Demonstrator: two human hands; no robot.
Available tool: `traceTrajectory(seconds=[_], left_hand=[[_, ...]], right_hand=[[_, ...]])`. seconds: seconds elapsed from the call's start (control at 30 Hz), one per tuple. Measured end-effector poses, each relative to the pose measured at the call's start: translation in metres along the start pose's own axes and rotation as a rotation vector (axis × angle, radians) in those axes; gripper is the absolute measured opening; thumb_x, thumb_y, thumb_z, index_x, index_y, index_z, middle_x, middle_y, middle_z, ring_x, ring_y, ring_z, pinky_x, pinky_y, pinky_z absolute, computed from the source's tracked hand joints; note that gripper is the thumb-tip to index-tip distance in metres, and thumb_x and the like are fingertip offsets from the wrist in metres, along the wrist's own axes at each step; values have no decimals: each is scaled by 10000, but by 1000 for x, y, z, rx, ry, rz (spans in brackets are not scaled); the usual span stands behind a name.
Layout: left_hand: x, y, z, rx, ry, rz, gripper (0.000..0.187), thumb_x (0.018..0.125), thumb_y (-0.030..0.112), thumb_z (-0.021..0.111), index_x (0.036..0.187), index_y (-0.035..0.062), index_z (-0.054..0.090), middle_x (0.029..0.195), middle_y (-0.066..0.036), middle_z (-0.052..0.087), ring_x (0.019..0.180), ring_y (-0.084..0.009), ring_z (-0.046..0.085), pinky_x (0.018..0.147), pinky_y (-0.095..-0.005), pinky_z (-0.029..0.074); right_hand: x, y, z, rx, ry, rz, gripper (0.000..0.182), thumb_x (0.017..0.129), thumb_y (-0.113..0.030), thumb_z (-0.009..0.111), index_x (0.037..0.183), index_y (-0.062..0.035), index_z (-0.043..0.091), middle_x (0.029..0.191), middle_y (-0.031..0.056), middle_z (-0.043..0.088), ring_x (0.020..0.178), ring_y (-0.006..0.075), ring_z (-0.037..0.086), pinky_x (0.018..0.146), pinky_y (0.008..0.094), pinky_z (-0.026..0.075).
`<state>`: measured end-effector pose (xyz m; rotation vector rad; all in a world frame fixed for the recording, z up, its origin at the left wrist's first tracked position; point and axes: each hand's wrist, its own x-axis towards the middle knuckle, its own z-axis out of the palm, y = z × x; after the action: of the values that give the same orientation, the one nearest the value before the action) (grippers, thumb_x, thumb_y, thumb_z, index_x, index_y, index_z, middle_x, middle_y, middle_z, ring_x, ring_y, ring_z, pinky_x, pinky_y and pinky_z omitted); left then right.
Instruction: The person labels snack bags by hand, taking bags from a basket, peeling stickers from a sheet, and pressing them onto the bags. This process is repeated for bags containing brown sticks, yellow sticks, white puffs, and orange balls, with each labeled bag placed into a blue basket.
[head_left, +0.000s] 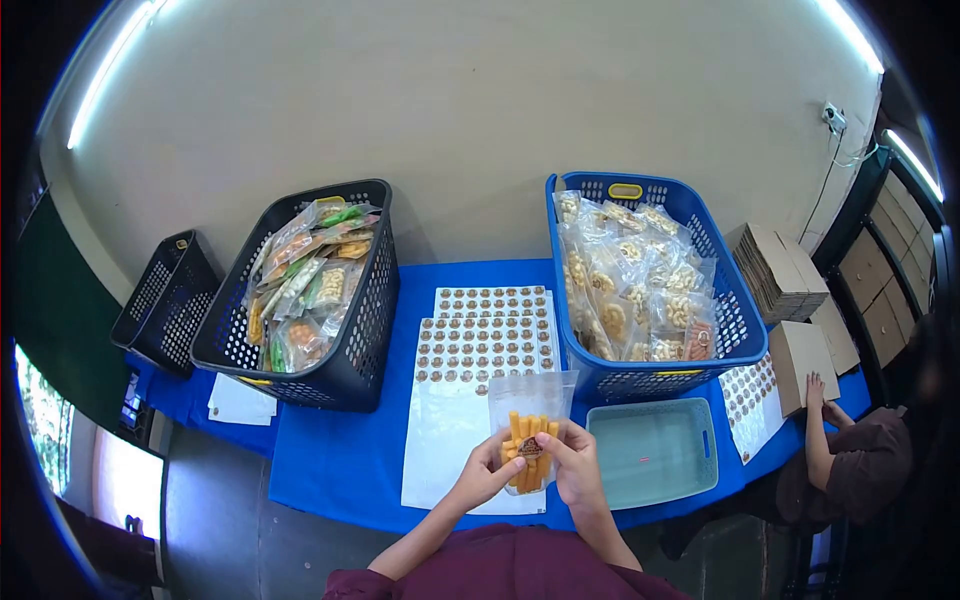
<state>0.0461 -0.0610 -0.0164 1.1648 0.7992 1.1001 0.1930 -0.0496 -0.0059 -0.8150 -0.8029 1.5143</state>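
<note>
While the clear bag of orange sticks [522, 482] is held near the front edge of the table [330, 470], its round label [530, 448] is flanked by the thumbs, its sides gripped by the left hand [487, 472] and right hand [576, 466]. By too hard a pinch, sticks could be snapped or the label creased; by a slackened grip, the bag could be dropped onto the sticker sheets [435, 440] or over that edge

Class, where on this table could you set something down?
Bare: cloth between big black basket and sticker sheets; most of the tray. Crowded: the sheets, beneath left hand, right hand and pouch; the right end, around the carton.
</note>
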Motion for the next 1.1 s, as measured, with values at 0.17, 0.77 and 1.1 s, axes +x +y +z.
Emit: traceTrajectory(seconds=[0.17, 0.77, 1.1], left_hand=[[9, 0, 3, 63, 196, -22, 286, 870, 176, 508, 1074, -25, 512, 913, -66, 594, 841, -90, 548, 727, -226, 450], [11, 0, -9, 97, 88, -116, 389, 918, 267, 402, 1168, -25, 454, 1007, -66, 566, 904, -95, 522, 788, -228, 416], [13, -5, -8, 53, 70, -70, 390, 912, 263, 426, 1164, -33, 459, 992, -67, 577, 896, -93, 529, 777, -222, 424]], right_hand=[[-6, -5, 27, -85, 44, -44, 114, 762, -54, 630, 859, -12, 586, 833, 20, 565, 774, 80, 521, 719, 226, 405], [11, 16, 6, -95, -58, 4, 200, 836, -104, 559, 997, 9, 525, 929, 50, 571, 858, 98, 533, 769, 236, 414], [4, 13, 4, 96, -93, 85, 236, 866, -94, 493, 1072, 20, 476, 994, 69, 556, 913, 117, 533, 807, 256, 425]])
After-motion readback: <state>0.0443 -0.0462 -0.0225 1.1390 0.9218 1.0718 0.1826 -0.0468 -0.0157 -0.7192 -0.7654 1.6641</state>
